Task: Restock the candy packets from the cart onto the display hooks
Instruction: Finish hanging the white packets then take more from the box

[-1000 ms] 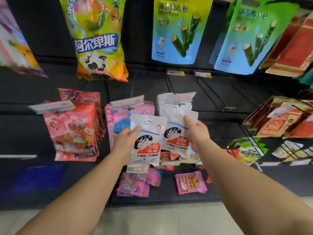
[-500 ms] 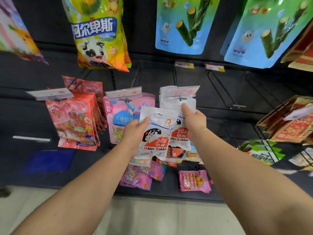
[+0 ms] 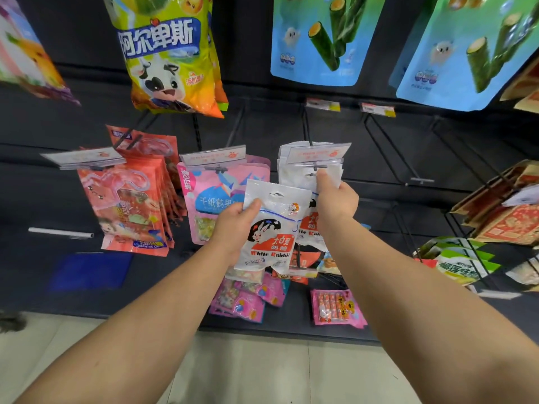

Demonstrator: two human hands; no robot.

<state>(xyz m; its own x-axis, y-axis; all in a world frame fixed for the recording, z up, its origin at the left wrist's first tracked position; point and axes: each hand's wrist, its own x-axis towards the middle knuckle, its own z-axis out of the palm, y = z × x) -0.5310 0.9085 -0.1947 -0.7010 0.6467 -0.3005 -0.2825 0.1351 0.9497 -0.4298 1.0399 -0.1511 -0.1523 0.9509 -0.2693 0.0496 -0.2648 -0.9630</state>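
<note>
The left hand [image 3: 233, 225] pinches a white plastic White Rabbit candy packet [image 3: 272, 228] by its left edge, thumb on the front, holding it upright in front of the display. The right hand [image 3: 335, 199] grips the top of the hanging stack of white candy packets [image 3: 309, 173] at the black wire display hook [image 3: 316, 166], index finger extended toward the hook tip. The held packet overlaps the lower left of the stack. A row of pink crane-printed packets [image 3: 218, 196] hangs just beside, to the left. Loose pink packets [image 3: 335, 307] lie on the dark bottom shelf [image 3: 163, 287].
</note>
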